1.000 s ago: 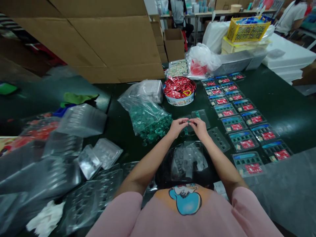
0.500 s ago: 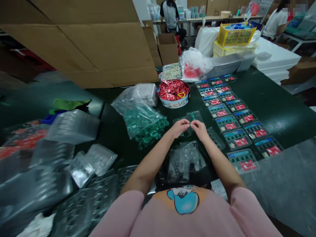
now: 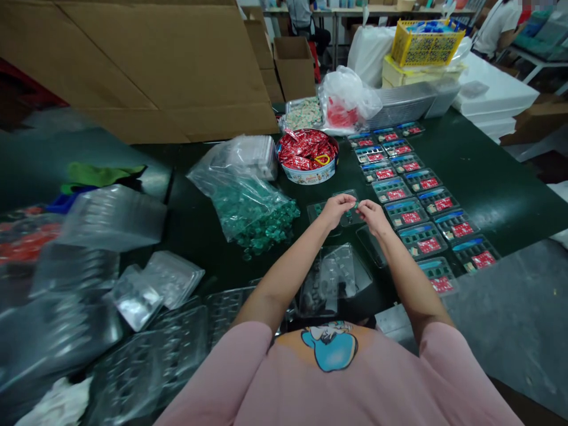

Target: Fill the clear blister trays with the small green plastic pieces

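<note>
My left hand (image 3: pixel 339 209) and my right hand (image 3: pixel 373 215) meet fingertip to fingertip over the dark green table. Both are pinched closed on what looks like a small green plastic piece (image 3: pixel 356 205), mostly covered by the fingers. Just beneath them lies a clear blister tray (image 3: pixel 348 220) with green pieces in it. Another clear tray (image 3: pixel 316 210) is partly hidden behind my left hand. To the left, many green plastic pieces (image 3: pixel 266 228) spill from a clear bag (image 3: pixel 231 195). One more clear tray (image 3: pixel 371 245) lies beside my right forearm.
Rows of filled trays (image 3: pixel 428 245) with red packets run along the right. A round tin (image 3: pixel 309 174) of red packets stands behind the hands. Clear plastic trays (image 3: pixel 110 219) are stacked at left, others (image 3: pixel 331 278) lie near my body. A cardboard sheet (image 3: pixel 177 71) rises at back left.
Both hands have shifted slightly right within the view and remain pinched together. The camera view has tilted down a little, so the background sits higher.
</note>
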Available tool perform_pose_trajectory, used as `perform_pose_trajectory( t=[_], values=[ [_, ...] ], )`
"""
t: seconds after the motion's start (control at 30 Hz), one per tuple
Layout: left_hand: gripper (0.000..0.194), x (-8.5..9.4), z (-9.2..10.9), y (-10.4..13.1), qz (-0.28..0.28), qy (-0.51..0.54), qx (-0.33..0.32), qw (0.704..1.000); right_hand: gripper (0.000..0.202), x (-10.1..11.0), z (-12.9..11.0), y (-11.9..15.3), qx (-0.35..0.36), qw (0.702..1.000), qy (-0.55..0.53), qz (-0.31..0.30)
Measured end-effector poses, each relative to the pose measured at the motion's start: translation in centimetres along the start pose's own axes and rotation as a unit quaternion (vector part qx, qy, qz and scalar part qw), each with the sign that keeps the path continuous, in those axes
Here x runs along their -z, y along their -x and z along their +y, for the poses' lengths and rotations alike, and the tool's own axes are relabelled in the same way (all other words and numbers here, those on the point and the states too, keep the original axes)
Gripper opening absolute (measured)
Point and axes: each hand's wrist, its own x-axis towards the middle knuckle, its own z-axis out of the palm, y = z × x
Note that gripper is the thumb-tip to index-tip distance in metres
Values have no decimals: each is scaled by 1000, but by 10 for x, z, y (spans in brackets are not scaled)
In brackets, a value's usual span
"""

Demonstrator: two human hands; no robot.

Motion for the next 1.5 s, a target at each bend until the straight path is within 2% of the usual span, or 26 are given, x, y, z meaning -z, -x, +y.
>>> perform_pose_trajectory(
  t=[0.13,0.23,0.37,0.47,0.53,0.7,0.8,0.97,1.1,1.2,1.4,1.5],
  values=[
    [19,1,-14,-3,39,4,25,999,19,0,11,-5,-4,999,-34,39],
    [20,6,-22,-3,42,-6,54,998,16,2,21,-11,-10,1000,5,27],
    [22,14,-32,-2,50,-55,89,993,9,11,32,-20,28,984,177,6],
    [26,17,-41,-5,55,-122,98,986,4,14,34,-24,53,948,314,-3],
    [27,17,-49,-8,68,-188,81,976,9,13,33,-25,53,924,379,-15],
    [33,18,-60,-12,86,-388,43,917,15,2,30,-26,32,870,491,-39],
    [37,16,-59,-11,81,-467,40,879,19,-3,31,-27,23,846,531,-37],
    [41,9,-51,-6,42,-584,19,811,25,-6,31,-25,12,822,568,-43],
    [42,7,-40,-2,-26,-643,-1,766,27,-4,26,-22,25,806,586,-75],
    [32,7,-36,-3,-50,-649,-2,759,25,-2,22,-22,35,809,581,-80],
    [21,6,-46,-7,-20,-643,15,766,14,-1,21,-21,50,856,511,-58],
    [22,4,-47,-1,-12,-627,18,779,11,-1,21,-19,51,865,494,-66]
  ],
)
